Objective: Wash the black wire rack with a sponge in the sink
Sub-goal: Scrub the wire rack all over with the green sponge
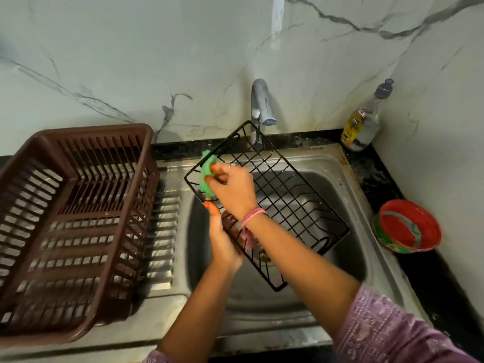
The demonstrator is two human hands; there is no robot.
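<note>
**Scrubbing the rack's top-left corner over the basin**

The black wire rack [277,203] is tilted over the stainless steel sink [348,184], its far corner up by the tap [259,108] and its near corner dipping low into the basin. The left hand [222,242] grips the rack's left rim from below, fingers curled through the wires. The right hand [231,187], crossed over the left, pinches a green sponge [207,176] and presses it against the rim at the upper-left corner.

From where I stand the rack looks light and stiff: thin coated wire, open grid, nothing to bend or break. It should turn easily in one hand. Once wet and soapy I'd expect the wires to be slick, so the rim, the thickest wire, seems the best place to hold. Gripping through a grid square, as the left hand does, guards against slipping. The sponge is soft and will fold round each wire. The crossings may need extra passes.

No water is visibly running. A brown plastic dish basket [70,226] sits on the ribbed drainboard [162,224], just beside the basin on the left. Against the marble-veined wall [131,61] in the right corner stands a clear bottle [364,124] with a yellow label. Nearer, on the dark counter [419,271], is a red bowl [407,226]. Room to swing the rack is tight between tap and basket.
</note>
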